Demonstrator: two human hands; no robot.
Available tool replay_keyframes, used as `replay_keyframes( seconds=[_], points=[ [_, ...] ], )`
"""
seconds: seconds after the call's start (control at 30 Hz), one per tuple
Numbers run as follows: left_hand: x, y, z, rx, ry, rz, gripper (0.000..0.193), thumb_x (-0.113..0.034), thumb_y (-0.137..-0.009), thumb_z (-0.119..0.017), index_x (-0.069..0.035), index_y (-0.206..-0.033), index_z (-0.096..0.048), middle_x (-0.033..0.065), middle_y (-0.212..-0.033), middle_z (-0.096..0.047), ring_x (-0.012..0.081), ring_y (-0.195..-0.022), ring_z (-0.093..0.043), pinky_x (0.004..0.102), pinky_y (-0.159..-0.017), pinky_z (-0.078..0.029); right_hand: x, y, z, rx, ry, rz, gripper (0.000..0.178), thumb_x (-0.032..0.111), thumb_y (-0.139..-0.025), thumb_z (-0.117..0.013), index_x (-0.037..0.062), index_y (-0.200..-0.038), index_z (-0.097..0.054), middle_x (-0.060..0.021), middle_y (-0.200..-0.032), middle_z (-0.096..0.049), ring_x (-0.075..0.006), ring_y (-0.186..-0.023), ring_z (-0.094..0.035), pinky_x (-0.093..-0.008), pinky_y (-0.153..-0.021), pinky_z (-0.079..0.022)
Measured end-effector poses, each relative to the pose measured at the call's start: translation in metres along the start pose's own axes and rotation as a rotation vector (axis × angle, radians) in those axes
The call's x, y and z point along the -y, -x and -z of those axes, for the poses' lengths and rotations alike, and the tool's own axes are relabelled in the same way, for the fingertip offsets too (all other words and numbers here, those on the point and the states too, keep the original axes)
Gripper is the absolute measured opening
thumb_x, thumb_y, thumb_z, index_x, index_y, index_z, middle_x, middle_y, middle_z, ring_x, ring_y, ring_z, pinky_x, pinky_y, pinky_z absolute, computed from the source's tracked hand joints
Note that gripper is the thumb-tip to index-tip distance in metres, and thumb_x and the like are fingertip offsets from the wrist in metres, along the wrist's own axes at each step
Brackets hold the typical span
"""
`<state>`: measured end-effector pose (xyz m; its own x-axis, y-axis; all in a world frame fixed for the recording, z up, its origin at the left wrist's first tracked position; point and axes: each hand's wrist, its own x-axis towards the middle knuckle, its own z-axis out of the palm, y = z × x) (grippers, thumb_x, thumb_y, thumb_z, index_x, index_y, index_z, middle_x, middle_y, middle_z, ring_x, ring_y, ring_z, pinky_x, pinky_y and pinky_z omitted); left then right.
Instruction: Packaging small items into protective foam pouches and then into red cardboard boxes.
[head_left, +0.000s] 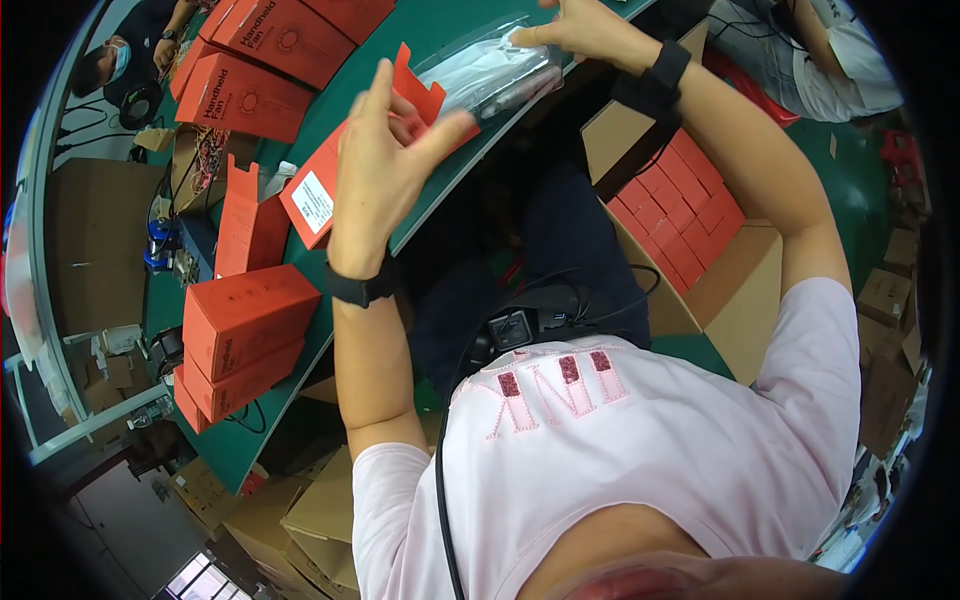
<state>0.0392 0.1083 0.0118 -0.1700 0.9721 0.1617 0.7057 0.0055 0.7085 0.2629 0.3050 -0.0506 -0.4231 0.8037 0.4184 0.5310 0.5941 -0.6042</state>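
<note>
A long red carton [318,180] lies on the green table in front of me, its end flaps open. My left hand [385,165] straddles the carton near that open end, thumb and index finger stretched apart across its width. At the opening lies a clear plastic tray [545,82] with a white wrapped item [480,68] in it. The tray's far end is under my right hand [575,28], whose thumb presses on it; the other fingertips are partly cut off by the picture's upper edge. Whether the tray's near end sits inside the carton is hidden by the flap.
Red cartons [245,95] stand in a row at the back left, others [250,320] nearer on the left. Another open red carton [250,225] stands between them. By my right side, a cardboard box [735,285] holds several small red boxes. Co-workers sit at the upper left and upper right.
</note>
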Motion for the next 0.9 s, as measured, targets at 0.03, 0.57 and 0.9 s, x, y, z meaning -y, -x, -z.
replay_keyframes(
  seconds=[0.03, 0.57, 0.9],
  points=[
    [0.002, 0.004, 0.006, -0.015, -0.215, -0.161, 0.107, -0.041, -0.073, -0.088, 0.009, -0.150, -0.035, 0.0170, -0.113, -0.061, 0.0274, -0.100, -0.060, 0.0356, -0.087, -0.050, 0.007, -0.005, 0.006, 0.004, -0.005, -0.001, 0.058, 0.046, -0.081, -0.080, -0.0100, -0.085, -0.066, -0.0115, -0.073, -0.067, -0.0187, -0.056, -0.062, -0.0286, -0.052, -0.050],
    [0.002, 0.018, 0.033, -0.136, -0.385, -0.191, 0.098, -0.029, -0.063, -0.093, -0.004, -0.144, -0.045, 0.0184, -0.133, -0.054, 0.0373, -0.123, -0.048, 0.0480, -0.107, -0.037, 0.119, 0.001, 0.022, 0.607, -0.559, -0.345, 0.054, 0.055, -0.091, -0.056, 0.0055, -0.106, -0.068, -0.0118, -0.107, -0.066, -0.0245, -0.092, -0.061, -0.0445, -0.088, -0.046],
    [0.003, 0.049, 0.041, -0.087, 0.824, -0.138, 0.078, -0.006, -0.070, -0.091, 0.001, -0.136, -0.050, 0.0092, -0.125, -0.061, 0.0203, -0.115, -0.058, 0.0342, -0.100, -0.047, 0.212, -0.008, 0.122, 0.567, -0.605, 0.428, 0.020, 0.003, -0.088, -0.062, -0.0009, -0.108, -0.060, -0.0096, -0.104, -0.063, -0.0194, -0.099, -0.059, -0.0328, -0.089, -0.049]
  ],
)
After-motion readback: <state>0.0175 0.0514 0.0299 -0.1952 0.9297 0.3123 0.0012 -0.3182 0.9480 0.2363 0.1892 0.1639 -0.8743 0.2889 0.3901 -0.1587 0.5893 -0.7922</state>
